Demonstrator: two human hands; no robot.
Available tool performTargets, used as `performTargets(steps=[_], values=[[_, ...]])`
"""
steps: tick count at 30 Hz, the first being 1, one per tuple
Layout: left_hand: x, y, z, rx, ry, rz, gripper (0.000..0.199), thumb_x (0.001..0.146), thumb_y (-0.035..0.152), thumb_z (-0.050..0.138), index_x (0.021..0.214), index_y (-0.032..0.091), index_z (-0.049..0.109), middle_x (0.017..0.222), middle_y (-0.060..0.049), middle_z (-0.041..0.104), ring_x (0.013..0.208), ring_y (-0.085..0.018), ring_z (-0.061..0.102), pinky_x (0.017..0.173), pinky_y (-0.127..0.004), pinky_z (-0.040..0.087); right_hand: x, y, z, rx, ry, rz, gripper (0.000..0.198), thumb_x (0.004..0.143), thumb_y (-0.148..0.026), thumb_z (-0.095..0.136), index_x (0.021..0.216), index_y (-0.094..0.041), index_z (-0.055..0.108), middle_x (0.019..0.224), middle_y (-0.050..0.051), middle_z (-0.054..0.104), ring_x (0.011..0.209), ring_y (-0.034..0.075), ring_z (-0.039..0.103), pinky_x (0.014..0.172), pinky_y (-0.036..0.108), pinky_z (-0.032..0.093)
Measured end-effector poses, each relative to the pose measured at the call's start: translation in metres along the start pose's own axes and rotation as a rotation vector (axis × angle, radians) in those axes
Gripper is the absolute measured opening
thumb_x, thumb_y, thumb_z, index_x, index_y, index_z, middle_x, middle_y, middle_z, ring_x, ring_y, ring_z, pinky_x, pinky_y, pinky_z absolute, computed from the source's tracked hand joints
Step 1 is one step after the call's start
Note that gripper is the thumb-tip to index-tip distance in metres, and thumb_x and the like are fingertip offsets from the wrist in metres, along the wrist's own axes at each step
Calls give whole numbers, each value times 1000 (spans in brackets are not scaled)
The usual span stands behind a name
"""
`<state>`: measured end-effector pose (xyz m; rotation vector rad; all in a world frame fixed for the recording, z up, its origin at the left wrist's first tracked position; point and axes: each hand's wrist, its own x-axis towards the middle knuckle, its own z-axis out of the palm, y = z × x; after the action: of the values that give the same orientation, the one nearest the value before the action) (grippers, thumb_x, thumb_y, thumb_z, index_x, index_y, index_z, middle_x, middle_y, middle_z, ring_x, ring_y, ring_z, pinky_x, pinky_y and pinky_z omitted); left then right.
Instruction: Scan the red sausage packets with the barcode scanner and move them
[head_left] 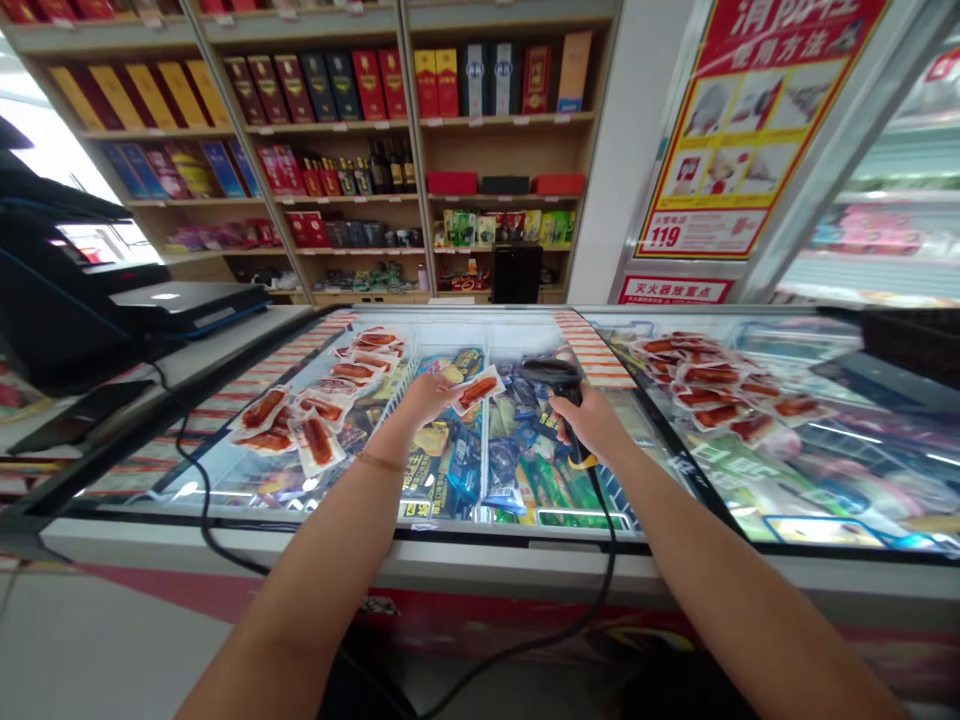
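My left hand is closed on the edge of a clear vacuum pack of sausage, held above the chest freezer. Wrapped round the handle of a black barcode scanner is my right hand; the scanner's head points left, towards the pack. A black cable runs down from the scanner's handle. On the glass to the left lie several similar sausage packs, loosely spread. Another heap of sausage packs rests on the glass to the right.
Bagged frozen goods show inside the chest freezer. Left stands a counter with dark equipment, its cable hanging over the freezer's front. Shelves with boxes and bottles line the back. A dark box sits at right.
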<state>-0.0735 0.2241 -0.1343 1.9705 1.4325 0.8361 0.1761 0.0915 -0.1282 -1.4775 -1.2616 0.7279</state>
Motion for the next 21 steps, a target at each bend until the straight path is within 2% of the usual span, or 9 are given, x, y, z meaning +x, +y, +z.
performTargets(steps=[4,8,13,21], values=[[6,-3,7,-193,84,-63,11,76,26,64,78,16,69,62,-2,66,55,-14,61,55,-23,48,-6,-6,4,-46,-31,-12,15,79,-34,58,83,-20,52,59,-2,60,37,13,56,38,24,43],[10,-1,10,-338,200,-15,17,80,27,60,88,14,70,70,-2,70,64,-15,65,61,-24,51,-16,-14,9,-30,-93,-15,17,79,-34,58,87,-19,54,58,-2,61,39,13,56,39,24,43],[9,5,3,-231,329,68,22,82,28,58,95,16,71,79,-4,72,73,-16,66,71,-25,52,-27,-20,16,-77,-188,-57,22,78,-34,58,93,-18,55,54,-3,60,40,14,55,43,25,44],[-2,19,-5,-71,357,115,26,86,29,54,100,18,72,87,-4,73,79,-16,65,78,-25,49,-38,-31,29,-190,-208,-117,15,76,-31,60,81,-21,52,47,-5,54,40,13,54,45,23,42]])
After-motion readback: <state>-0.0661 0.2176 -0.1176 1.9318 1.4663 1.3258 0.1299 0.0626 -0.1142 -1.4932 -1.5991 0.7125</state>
